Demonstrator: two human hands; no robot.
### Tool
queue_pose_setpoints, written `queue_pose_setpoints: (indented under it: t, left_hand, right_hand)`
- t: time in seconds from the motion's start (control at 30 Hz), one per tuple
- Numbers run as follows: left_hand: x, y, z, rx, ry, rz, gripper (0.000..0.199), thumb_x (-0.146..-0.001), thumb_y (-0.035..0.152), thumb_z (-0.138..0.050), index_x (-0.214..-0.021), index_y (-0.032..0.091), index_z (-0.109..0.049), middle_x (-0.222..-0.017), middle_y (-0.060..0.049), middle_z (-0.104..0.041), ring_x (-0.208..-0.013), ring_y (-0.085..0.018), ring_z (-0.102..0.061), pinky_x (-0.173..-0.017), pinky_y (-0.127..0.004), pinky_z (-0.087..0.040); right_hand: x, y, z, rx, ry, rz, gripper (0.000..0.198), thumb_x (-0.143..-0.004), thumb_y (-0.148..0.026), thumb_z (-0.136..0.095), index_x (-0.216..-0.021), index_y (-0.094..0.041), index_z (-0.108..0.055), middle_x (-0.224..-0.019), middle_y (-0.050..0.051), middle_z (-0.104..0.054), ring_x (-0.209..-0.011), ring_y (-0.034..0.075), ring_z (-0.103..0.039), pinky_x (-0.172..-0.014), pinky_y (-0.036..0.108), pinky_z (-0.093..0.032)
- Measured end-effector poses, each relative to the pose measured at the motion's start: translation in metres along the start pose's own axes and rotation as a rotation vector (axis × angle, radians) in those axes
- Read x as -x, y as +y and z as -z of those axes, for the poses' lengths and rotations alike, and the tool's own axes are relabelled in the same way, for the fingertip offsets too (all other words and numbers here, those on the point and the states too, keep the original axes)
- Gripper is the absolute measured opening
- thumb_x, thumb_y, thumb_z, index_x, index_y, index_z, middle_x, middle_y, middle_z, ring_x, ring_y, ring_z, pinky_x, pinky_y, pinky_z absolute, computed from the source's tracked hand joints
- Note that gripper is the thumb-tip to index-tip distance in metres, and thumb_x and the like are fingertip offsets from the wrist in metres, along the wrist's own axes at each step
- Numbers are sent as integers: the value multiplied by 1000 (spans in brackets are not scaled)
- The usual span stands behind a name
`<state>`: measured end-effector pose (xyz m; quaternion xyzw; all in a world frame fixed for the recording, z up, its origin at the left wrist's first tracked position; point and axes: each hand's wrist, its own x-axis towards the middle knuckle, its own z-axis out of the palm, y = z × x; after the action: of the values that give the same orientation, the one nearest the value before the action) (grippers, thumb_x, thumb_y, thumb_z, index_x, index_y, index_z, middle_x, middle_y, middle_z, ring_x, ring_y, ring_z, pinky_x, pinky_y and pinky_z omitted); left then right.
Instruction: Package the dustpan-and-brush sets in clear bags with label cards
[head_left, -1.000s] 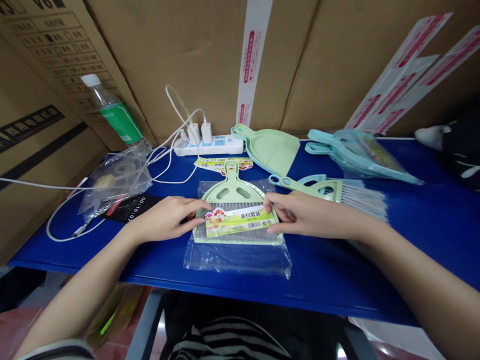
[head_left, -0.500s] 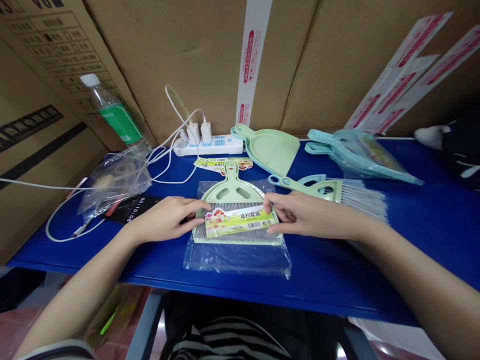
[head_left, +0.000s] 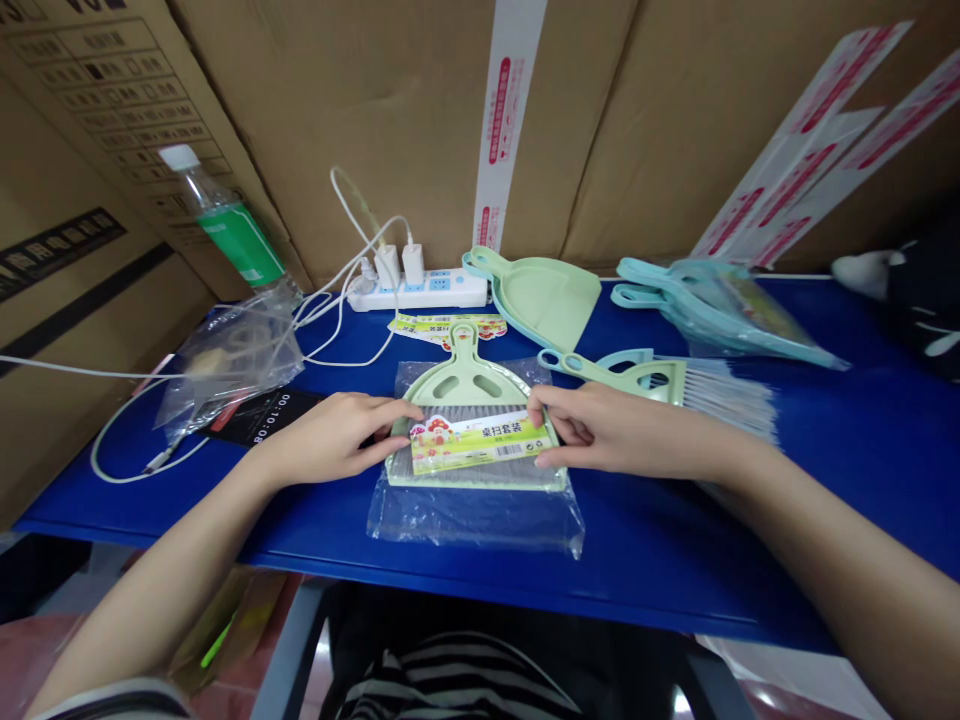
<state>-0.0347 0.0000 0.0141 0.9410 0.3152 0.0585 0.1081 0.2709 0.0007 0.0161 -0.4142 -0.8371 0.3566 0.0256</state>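
A pale green dustpan [head_left: 517, 382] lies in a clear plastic bag [head_left: 472, 520] on the blue table in front of me, with a grey-bristled brush [head_left: 450, 412] in its pan. Across the bristles rests a printed label card [head_left: 480, 445] showing a mushroom picture. My left hand [head_left: 349, 435] is closed, thumb and forefinger at the card's left end. At its right end my right hand [head_left: 581, 425] has its fingers bent, forefinger and thumb on the edge. Whether the card is inside or on top of the bag, I cannot tell.
Behind are green and blue dustpans [head_left: 551, 295], loose brushes [head_left: 660, 380], bagged blue dustpans [head_left: 735, 300], more label cards [head_left: 427, 328] and a power strip [head_left: 442, 290] with cables. At left are a bottle [head_left: 244, 245], a crumpled bag [head_left: 232, 350] and a phone [head_left: 262, 415]. Cardboard [head_left: 390, 120] backs the table.
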Motion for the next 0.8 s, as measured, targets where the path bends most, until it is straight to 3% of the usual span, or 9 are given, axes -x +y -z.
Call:
queue_pose_setpoints:
  t: [0.8]
  left_hand:
    - [-1,1,1,11,-10,17,34,-100,35,-38,-120,18,-59,-69,1,-64,-61,-13,-60,-62,-23,-44]
  right_hand:
    - [-1,1,0,0,-8,-10,28,-80,-49,-56,-87,-24,-45,-55,-8,-43,-53,16,-45,-60,31,-35]
